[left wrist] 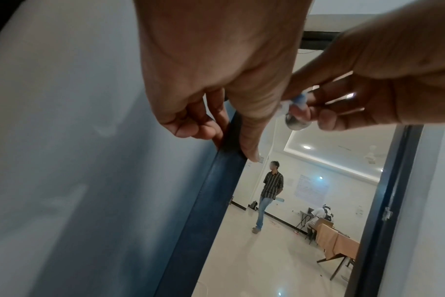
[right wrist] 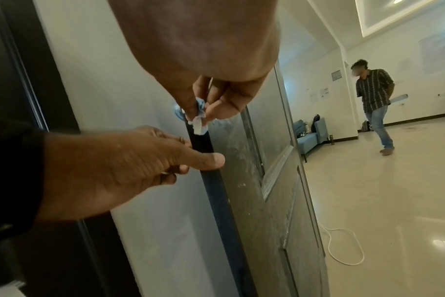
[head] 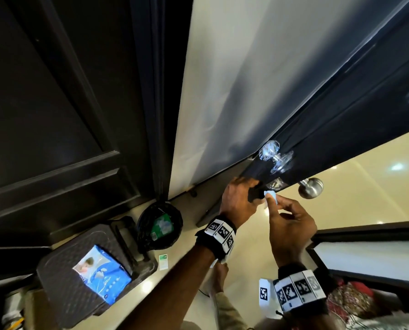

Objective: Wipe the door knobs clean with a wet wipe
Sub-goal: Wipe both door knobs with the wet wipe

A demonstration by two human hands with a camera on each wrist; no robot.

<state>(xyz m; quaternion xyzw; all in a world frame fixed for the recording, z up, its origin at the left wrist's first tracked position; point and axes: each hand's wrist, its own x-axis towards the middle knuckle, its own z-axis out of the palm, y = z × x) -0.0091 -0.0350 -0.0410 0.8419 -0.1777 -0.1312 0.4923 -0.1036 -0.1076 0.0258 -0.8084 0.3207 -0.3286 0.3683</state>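
Observation:
The dark door stands ajar with its edge (head: 258, 179) towards me. A shiny knob (head: 269, 151) sticks out on its left face and a brushed metal knob (head: 310, 188) on its right face. My left hand (head: 253, 191) grips the door edge just below the latch plate (head: 275, 184), thumb on one face and fingers on the other. My right hand (head: 272, 198) pinches a small crumpled wet wipe (head: 270, 195) beside the edge, a little short of the right knob. The wipe (right wrist: 198, 118) hangs from my fingertips above my left hand (right wrist: 191, 160). Behind my right fingers the left wrist view shows the knob (left wrist: 296, 123).
A blue wipes pack (head: 101, 275) lies on a black stool by the wall. A bin (head: 159, 226) lined with a black bag stands beside it. Through the doorway a person (left wrist: 269, 193) stands on the glossy floor, with a table (left wrist: 335, 241) and a white cable (right wrist: 343, 247).

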